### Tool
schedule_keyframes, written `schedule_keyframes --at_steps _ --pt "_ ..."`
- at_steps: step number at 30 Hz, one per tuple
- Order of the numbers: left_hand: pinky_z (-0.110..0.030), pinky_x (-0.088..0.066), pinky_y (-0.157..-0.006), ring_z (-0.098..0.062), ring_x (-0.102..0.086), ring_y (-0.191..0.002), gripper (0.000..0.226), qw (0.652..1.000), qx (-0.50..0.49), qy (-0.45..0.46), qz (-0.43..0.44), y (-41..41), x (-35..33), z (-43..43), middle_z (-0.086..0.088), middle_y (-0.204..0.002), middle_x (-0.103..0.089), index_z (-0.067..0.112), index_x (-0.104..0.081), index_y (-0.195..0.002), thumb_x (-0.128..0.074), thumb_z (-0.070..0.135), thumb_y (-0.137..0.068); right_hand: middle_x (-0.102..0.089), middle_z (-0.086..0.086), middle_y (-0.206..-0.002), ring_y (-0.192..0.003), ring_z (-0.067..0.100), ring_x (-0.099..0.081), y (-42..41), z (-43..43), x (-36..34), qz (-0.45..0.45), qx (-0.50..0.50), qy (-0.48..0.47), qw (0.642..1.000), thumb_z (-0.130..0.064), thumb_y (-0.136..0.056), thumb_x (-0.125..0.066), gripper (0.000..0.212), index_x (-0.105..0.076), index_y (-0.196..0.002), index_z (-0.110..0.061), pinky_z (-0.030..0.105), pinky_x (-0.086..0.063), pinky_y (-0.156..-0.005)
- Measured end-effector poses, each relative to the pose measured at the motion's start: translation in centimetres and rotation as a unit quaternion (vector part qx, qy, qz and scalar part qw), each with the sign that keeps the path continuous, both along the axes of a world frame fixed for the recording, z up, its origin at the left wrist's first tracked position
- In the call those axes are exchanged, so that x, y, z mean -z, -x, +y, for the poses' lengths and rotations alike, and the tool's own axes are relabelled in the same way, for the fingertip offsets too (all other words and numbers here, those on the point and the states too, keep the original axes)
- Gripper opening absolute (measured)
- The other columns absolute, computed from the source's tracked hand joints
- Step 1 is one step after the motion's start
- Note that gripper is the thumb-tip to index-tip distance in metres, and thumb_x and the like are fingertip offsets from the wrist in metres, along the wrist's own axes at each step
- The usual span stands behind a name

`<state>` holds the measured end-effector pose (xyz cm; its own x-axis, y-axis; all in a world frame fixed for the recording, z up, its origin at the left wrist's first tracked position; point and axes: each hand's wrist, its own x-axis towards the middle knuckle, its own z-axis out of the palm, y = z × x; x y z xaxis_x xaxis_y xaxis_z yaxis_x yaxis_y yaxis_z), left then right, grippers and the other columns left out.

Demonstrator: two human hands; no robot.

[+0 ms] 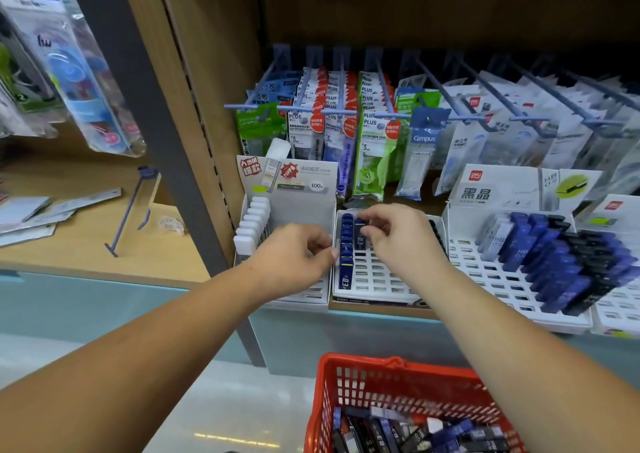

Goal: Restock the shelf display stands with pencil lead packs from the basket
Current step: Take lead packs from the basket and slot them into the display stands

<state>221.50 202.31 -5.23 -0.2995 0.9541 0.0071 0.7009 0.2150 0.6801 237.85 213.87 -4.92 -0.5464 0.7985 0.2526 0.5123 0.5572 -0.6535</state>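
Note:
A white slotted display stand [377, 277] sits on the shelf's middle, with a column of blue pencil lead packs [346, 248] along its left side. My right hand [398, 241] pinches a blue lead pack [360, 232] over the stand's second column. My left hand [294, 262] has curled fingers at the stand's left edge; whether it holds anything is hidden. A red basket [363, 380] with several dark and blue lead packs [415, 432] stands below on the floor.
To the left stands a white display box [298, 203] with white lead cases [251, 225]. Right of the hands is another slotted stand [485, 272] full of blue and black packs. Hooks with hanging packets [346, 120] fill the back. A dark shelf upright [166, 133] rises at left.

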Motion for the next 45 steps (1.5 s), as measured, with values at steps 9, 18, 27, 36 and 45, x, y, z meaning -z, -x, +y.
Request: schedule_keyframes --at_steps 9,18,27,36,45 --pt "-0.005 -0.042 -0.058 -0.001 -0.06 -0.071 0.016 0.999 -0.015 0.009 0.04 -2.2 -1.3 -3.6 0.005 -0.091 -0.07 0.017 -0.072 -0.107 -0.071 0.027 -0.095 -0.067 -0.012 -0.084 -0.075 0.012 -0.065 -5.4 -3.5 -2.9 -0.022 -0.015 0.017 0.999 -0.018 -0.092 -0.073 0.025 -0.074 -0.117 -0.022 0.034 -0.057 -0.081" --pt "-0.031 -0.056 -0.08 -0.016 -0.065 -0.083 0.017 0.993 0.105 0.042 0.039 -11.5 3.1 -4.8 0.008 -0.086 -0.066 0.018 -0.067 -0.104 -0.073 0.022 -0.089 -0.06 -0.016 -0.09 -0.091 0.013 -0.061 -16.9 -9.9 -0.9 -0.422 -0.073 0.023 0.904 -0.071 -0.083 -0.063 0.043 -0.069 -0.107 -0.035 0.033 -0.054 -0.081" --pt "-0.039 -0.055 -0.098 -0.028 -0.064 -0.115 0.04 0.951 0.17 0.255 0.033 -20.4 19.9 -5.0 -0.008 -0.133 -0.064 0.02 -0.065 -0.128 -0.066 0.025 -0.089 -0.069 0.0 -0.111 -0.103 0.022 -0.066 -25.9 -10.3 16.3 -0.413 -0.03 0.229 0.881 -0.066 -0.087 -0.061 0.05 -0.066 -0.113 -0.024 0.038 -0.054 -0.09" --pt "-0.046 -0.015 -0.128 -0.026 -0.008 -0.158 0.092 0.902 0.226 0.329 0.163 -18.0 30.3 -6.2 0.002 -0.173 -0.005 0.029 -0.013 -0.164 -0.07 0.019 -0.092 -0.029 0.003 -0.166 -0.152 0.025 -0.026 -25.5 -7.3 28.8 -0.366 -0.005 0.276 0.889 -0.069 -0.085 -0.066 0.09 -0.034 -0.158 -0.026 0.043 -0.028 -0.122" --pt "-0.056 -0.018 -0.123 -0.032 -0.019 -0.149 0.132 0.864 0.272 0.367 0.212 -17.3 34.0 -3.4 0.002 -0.166 -0.015 0.047 0.006 -0.16 -0.091 0.029 -0.072 -0.022 -0.001 -0.151 -0.139 0.029 -0.02 -26.5 -6.6 34.5 -0.44 0.015 0.226 0.869 -0.052 -0.074 -0.08 0.11 -0.015 -0.161 -0.035 0.044 -0.028 -0.116"
